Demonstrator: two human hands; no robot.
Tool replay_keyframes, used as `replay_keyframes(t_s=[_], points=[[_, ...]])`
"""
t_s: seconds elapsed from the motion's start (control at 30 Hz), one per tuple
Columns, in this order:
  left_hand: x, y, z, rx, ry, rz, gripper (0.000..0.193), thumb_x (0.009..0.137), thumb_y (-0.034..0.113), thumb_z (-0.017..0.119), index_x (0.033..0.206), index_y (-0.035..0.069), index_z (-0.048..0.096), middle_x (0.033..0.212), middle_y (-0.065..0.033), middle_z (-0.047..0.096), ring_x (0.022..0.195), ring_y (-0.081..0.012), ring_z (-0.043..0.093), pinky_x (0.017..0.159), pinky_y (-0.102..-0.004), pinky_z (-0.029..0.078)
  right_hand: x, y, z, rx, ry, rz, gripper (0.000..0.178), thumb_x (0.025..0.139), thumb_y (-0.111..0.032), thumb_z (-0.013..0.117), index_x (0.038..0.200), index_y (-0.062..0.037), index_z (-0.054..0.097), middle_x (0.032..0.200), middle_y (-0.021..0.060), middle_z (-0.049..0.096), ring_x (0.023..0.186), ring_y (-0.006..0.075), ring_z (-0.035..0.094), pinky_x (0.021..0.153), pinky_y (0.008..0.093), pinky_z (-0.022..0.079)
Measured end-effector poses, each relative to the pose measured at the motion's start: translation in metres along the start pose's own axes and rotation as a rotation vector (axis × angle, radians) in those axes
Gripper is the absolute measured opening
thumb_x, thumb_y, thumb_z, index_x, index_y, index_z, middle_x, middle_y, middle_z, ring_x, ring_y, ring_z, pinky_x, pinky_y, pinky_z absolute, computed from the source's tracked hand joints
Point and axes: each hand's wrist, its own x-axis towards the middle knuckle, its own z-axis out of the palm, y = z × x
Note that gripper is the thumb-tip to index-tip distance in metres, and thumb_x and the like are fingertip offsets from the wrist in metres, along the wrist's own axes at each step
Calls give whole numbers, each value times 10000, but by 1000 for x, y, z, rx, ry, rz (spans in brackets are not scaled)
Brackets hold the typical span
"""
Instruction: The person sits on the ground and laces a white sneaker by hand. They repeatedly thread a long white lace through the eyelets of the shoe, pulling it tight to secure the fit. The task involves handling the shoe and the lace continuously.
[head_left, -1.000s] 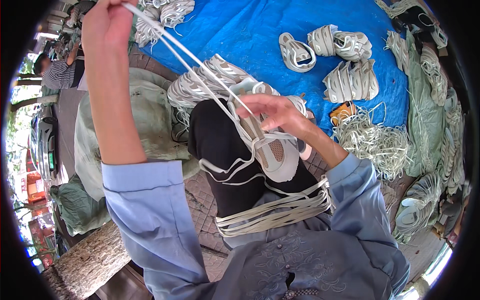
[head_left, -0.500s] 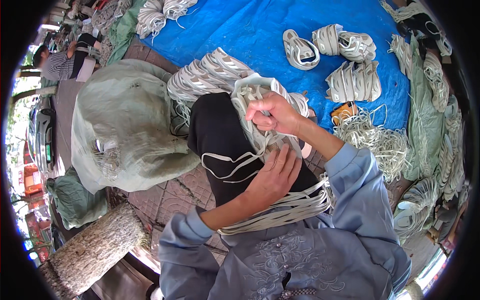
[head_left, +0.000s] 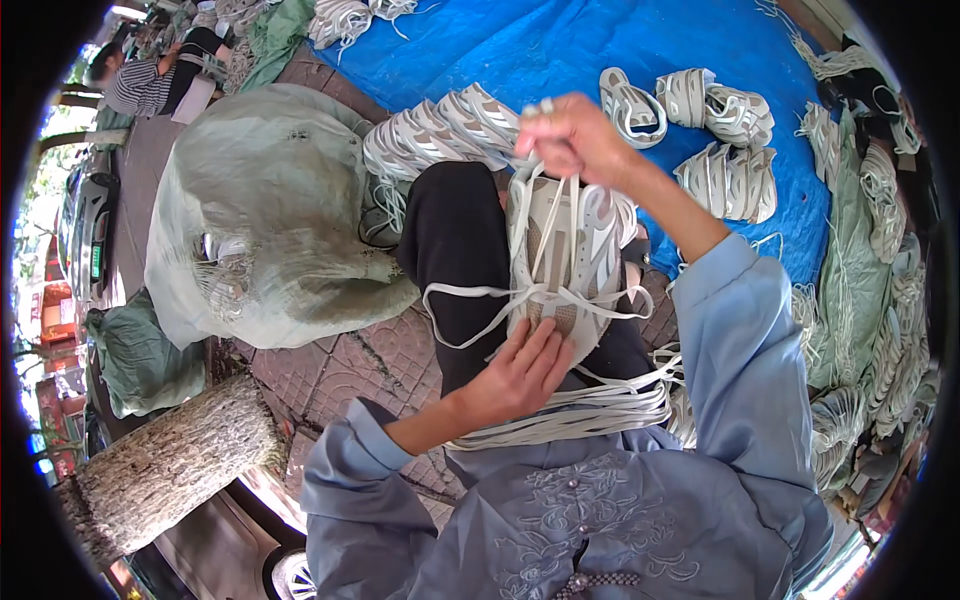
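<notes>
The right hand [head_left: 570, 140] is closing into a fist above the tongue, the fingers curling tightly around strands of white shoelace [head_left: 575, 220] that are running taut down to the sneaker [head_left: 603, 235]. The left hand [head_left: 528, 362] is lying lower down, its fingers extended and slightly parted, touching the mesh toe; its thumb is too hidden to tell whether it is pinching the shoe's edge. The two hands are staying well apart, one at each end of the upper.

The white, grey and beige sneaker is resting on the black trouser legs [head_left: 455, 235], its toe pointing toward the person. Loose loops are spreading to both sides of the crossed lace, so a hard, uneven pull could be drawing the wrong strand or tightening a tangle. If the left hand were steadying the toe too lightly, that tension could tip the shoe off the knees.

Nearer the body, a bundle of pale laces [head_left: 570, 418] is lying across the lap, where a trailing end could be snagging. Beyond the knees, a row of sneakers [head_left: 440, 130] is leaning together beside a translucent sack [head_left: 270, 220], while more shoes [head_left: 728, 185] are standing on a blue tarp [head_left: 500, 50].
</notes>
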Motion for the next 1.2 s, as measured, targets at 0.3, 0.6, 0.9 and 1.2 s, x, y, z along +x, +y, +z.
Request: replay_keyframes(t_s=[0.3, 0.6, 0.9, 1.2], points=[[-10, 16, 33, -88, 116, -87, 302, 750, 164, 493, 1007, 10, 535, 1007, -147, 533, 1090, -291, 442, 846, -427, 442, 56, -112, -111, -205, 197, -144, 234, 871, -205, 461, 790, 1, 538, 440, -16, 358, 327, 72, 278, 311, 225, 233], [-5, 2, 28, -465, 193, -203, 309, 712, 92, 585, 1002, 2, 528, 1005, -129, 523, 987, -278, 506, 813, -373, 472, 53, -196, -119, -317, 264, -278, 293, 886, -250, 422, 753, -17, 540, 389, -38, 303, 290, 52, 193, 280, 210, 158], [29, -10, 39, -197, 28, -781, 216, 695, 54, 582, 886, -8, 501, 824, -109, 532, 634, -198, 555, 488, -268, 492, 14, -139, -75, -340, 259, -235, 278, 846, -189, 475, 734, 51, 559, 398, 10, 354, 310, 76, 243, 307, 226, 189], [34, -21, 27, -1547, 573, -1257, 91, 821, 26, 504, 903, 24, 543, 794, -39, 610, 662, -79, 552, 597, -205, 447, -20, -119, -68, -309, 263, -270, 256, 839, -165, 498, 741, 56, 583, 420, 8, 362, 341, 80, 261, 339, 230, 203]])
